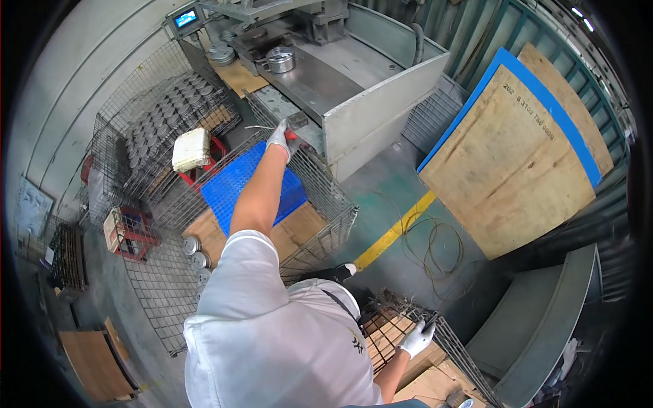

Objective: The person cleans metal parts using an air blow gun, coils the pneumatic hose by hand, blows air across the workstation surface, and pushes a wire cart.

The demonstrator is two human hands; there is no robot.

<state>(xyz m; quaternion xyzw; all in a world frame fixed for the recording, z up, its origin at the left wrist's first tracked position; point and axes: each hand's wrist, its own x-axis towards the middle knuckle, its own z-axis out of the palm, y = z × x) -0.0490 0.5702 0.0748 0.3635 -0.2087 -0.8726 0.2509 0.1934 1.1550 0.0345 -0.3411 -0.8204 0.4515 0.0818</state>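
Note:
My left hand [279, 137], in a white glove, reaches forward over the edge of a wire cage [318, 178]. Its fingers close around a red tool [291, 134] with a thin bent metal tube; much of the tool is hidden by the hand. A blue plastic crate [235, 183] lies below my left forearm, on brown board inside the cage. Round metal parts [200, 260] stand along the cage's left side. My right hand [416, 338], also gloved, grips the upper edge of a second wire basket [457, 353] at the lower right, which has cardboard inside.
Ahead is a metal machine table [326, 80] bearing a round metal pot [280, 60]. Another cage [170, 115] at the left holds many metal parts, near a stool [191, 149]. A large plywood board [510, 149] stands at right. A loose hose [433, 251] lies on the floor.

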